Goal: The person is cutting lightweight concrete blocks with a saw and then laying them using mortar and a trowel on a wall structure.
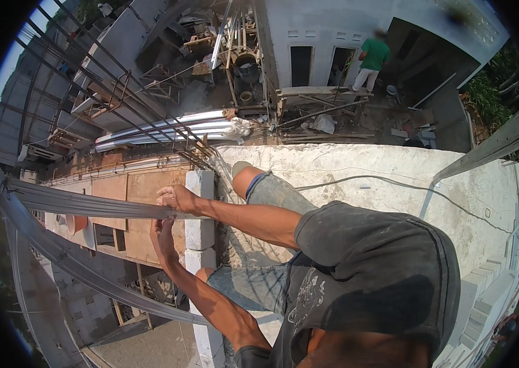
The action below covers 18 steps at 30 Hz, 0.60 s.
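A long, ribbed grey metal channel [94, 203] runs from the far left to the top of a narrow white block wall [200, 236]. My right hand [177, 199] lies over the channel's near end, its fingers curled at the upper edge. Below that edge, my left hand [162, 238] grips the same end from the other side, fingertips partly hidden by the metal. Both forearms reach out over the block wall. A second grey channel [103, 279] slopes from the far left toward the wall, passing beneath my left forearm.
Upright steel bars [131, 98] rise near the wall's far end. Plywood boards [140, 184] lie beyond the wall, near an orange bucket [77, 224]. A dark cable [388, 180] crosses the pale concrete slab [345, 161]. Below, a person in green [375, 55] stands on scaffolding.
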Each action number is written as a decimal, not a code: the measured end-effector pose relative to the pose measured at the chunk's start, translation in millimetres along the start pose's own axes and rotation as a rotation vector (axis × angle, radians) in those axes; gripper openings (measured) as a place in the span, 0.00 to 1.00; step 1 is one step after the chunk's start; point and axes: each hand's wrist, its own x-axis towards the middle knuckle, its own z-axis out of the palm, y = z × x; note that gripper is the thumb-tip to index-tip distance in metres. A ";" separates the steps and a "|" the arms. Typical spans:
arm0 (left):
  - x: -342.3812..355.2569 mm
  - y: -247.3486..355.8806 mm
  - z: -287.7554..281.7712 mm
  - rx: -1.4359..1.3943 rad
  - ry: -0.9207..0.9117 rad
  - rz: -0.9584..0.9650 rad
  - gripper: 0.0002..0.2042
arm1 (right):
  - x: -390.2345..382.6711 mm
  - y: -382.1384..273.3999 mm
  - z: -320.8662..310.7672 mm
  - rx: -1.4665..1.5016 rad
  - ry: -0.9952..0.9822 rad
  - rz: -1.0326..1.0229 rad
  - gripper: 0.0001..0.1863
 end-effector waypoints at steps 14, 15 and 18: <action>-16.7 14.8 17.7 0.138 0.062 0.074 0.25 | 0.4 -9.3 13.6 0.303 0.270 0.195 0.13; -15.5 14.6 17.8 0.175 0.052 0.090 0.24 | 0.4 -10.7 13.6 0.319 0.283 0.111 0.13; -9.1 11.7 18.0 0.199 0.041 0.149 0.23 | -0.8 -14.7 12.6 0.359 0.226 0.242 0.13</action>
